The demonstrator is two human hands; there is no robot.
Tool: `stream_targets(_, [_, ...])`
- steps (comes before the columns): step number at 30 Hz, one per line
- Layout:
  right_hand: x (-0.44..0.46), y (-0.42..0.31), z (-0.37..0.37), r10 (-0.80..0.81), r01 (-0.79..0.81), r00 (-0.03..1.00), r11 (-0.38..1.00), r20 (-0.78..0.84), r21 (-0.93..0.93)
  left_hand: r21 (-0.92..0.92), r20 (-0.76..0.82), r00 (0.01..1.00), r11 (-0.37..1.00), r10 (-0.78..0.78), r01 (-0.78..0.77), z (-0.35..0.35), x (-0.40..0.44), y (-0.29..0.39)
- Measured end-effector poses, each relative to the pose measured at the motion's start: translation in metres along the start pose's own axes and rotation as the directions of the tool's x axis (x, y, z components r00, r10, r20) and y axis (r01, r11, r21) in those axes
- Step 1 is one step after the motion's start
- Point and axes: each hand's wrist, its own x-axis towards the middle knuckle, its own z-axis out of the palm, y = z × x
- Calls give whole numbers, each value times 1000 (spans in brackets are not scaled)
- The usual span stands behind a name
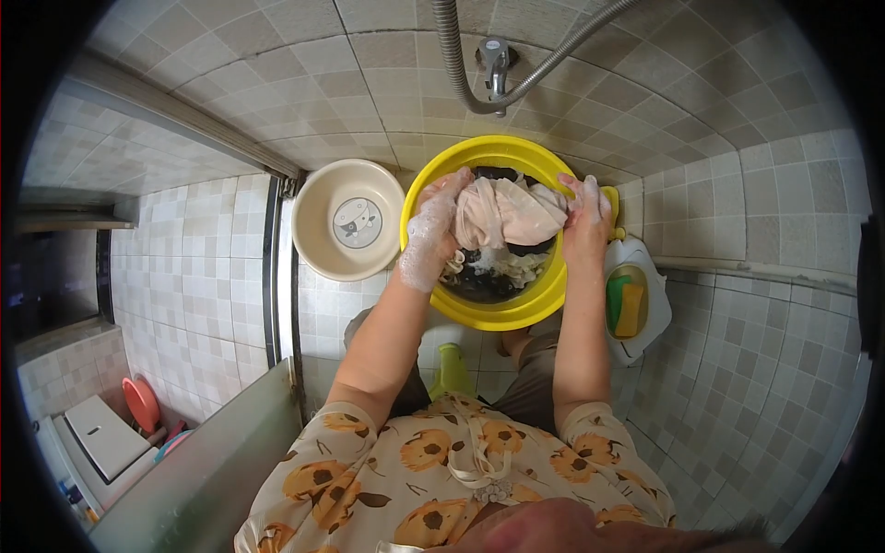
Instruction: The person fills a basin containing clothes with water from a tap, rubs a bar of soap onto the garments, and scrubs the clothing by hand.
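A yellow basin [498, 318] on the floor holds dark and pale wet clothes [489, 276] with suds. Above them, a bundled pale pink cloth [507, 212] is stretched between my two hands. My left hand [435, 221], covered in foam, has its fingers wrapped round the cloth's left end. At the basin's right rim, my right hand [587, 214] has some suds on its fingers and grips the cloth's right end.
A cream basin [309, 221] with a cartoon print stands left of the yellow one. On the right is a white container [653, 309] with a green and yellow label. A tap [498, 69] and metal hose [449, 46] are on the tiled wall.
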Motion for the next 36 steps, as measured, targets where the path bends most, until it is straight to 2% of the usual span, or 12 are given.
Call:
stream_targets(8, [-20, 0, 28, 392, -381, 880, 920, 269, -95, -117, 110, 991, 989, -72, 85, 7, -5, -4])
stream_targets(11, [-31, 15, 36, 286, -109, 778, 938, 559, -329, 93, 232, 971, 995, -52, 31, 6, -6, -10])
stream_targets(14, [-30, 15, 36, 334, -76, 783, 888, 524, -453, 140, 165, 981, 982, 101, -124, 8, -6, -14])
stream_targets(18, [-26, 11, 35, -110, 271, 934, 838, 341, -473, 342, -39, 967, 912, 254, -226, 6, 0, -25])
stream_targets(19, [-23, 11, 32, -131, 317, 931, 754, 342, -575, 440, -98, 988, 896, 119, -64, 16, -13, -20])
stream_targets(22, [-28, 12, 38, -283, 522, 853, 425, 439, -739, 79, 70, 897, 898, -437, 432, 11, -11, -30])
stream_targets(23, [-35, 7, 44, -375, 626, 752, 150, 542, -765, 11, 188, 886, 903, -425, 430, 7, -6, -38])
stream_targets(27, [-64, -13, 66, -362, 695, 617, -166, 699, -700, -189, 418, 859, 896, -296, 401, 10, -2, -40])
stream_targets(30, [-77, -4, 63, -255, 733, 678, 172, 689, -658, -340, 422, 899, 900, -115, 274, 13, -3, -34])
stream_targets(32, [-94, -5, 75, -243, 808, 590, 182, 770, -561, -744, 664, 748, 106, 6, 660, 16, -5, -23])
stream_targets(34, [-112, -3, 84, -157, 802, 585, 256, 796, -539, -389, 454, 845, 790, -282, 473, -5, 5, -30])
stream_targets(36, [-120, 0, 90, -152, 822, 563, 209, 813, -530, -392, 254, 949, 877, -188, 279, 24, -28, -11])
